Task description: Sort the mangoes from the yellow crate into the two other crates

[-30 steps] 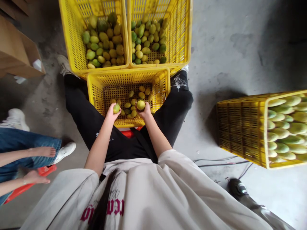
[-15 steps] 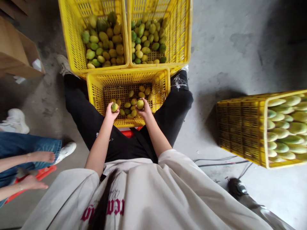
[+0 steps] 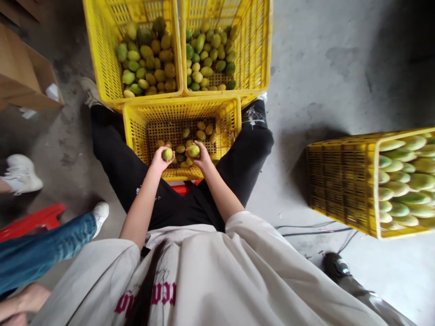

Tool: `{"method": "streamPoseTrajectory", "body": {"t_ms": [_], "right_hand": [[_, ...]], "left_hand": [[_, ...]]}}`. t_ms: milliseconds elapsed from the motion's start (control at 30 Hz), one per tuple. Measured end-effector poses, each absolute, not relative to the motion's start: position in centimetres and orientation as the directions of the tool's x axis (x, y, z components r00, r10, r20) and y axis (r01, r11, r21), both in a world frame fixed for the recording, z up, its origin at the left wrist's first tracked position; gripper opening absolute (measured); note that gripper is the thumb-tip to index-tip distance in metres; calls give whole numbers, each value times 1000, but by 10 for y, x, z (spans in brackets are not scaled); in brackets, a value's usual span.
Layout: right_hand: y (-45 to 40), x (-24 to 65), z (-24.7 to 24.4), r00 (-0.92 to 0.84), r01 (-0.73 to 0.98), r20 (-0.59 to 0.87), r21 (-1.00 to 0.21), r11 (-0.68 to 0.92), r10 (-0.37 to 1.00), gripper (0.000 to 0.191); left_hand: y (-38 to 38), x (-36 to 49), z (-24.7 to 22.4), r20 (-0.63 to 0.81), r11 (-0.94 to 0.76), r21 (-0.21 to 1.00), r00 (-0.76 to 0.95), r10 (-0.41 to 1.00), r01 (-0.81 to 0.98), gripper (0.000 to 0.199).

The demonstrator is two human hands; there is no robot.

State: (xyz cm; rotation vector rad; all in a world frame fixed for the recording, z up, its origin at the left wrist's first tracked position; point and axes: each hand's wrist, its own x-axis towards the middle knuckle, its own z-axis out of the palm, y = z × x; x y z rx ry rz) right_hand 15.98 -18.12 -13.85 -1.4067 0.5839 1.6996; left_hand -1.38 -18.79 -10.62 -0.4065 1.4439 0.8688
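Note:
My left hand [image 3: 160, 160] is closed around an oval yellow-green fruit [image 3: 167, 154], too small in view to name its kind. A similar fruit [image 3: 193, 151] sits in the fingers of my right hand [image 3: 204, 159]. Both hands are side by side over the near end of a yellow plastic crate [image 3: 183, 101] between my knees. Several more fruits [image 3: 200, 134] of the same look lie loose on its floor, some partly hidden behind my hands.
Beyond stand two yellow crates, left [image 3: 102, 68] and right [image 3: 253, 54], holding green and yellow fruits. At right, another crate [image 3: 340, 176] holds larger pale-green long fruits; cables [image 3: 312, 233] run nearby. On the left are a cardboard box [image 3: 20, 72], a red stool [image 3: 37, 220] and another person's leg [image 3: 50, 253].
My two hands have come closer together, each still with its fruit, and the fruits are turned differently. At left the other person's leg and hands have shifted lower, uncovering the red stool.

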Motion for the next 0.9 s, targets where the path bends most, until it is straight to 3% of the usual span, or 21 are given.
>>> {"method": "streamPoseTrajectory", "body": {"t_ms": [167, 433, 567, 667, 767, 900], "right_hand": [[-183, 159, -136, -111, -820, -954, -70, -568, 278, 26], [-179, 158, -139, -16, -843, -939, -172, -510, 343, 21], [-180, 164, -141, 22, -864, -951, -174, -473, 310, 18], [-178, 167, -139, 17, -874, -956, -157, -460, 293, 33], [-176, 164, -136, 22, -841, -942, -199, -503, 335, 42], [-178, 157, -133, 40, -761, -902, -306, -572, 430, 25]], "left_hand": [[-186, -12, -106, -955, 652, 280, -136, 264, -705, 20], [-185, -14, -114, -961, 609, 274, -185, 206, -745, 13], [-185, -16, -112, -964, 623, 260, -157, 216, -737, 32], [-184, -16, -107, -958, 601, 271, -152, 243, -752, 47], [-182, -13, -103, -945, 603, 310, -171, 277, -735, 38], [-183, -9, -104, -923, 585, 376, -232, 308, -719, 30]]}}
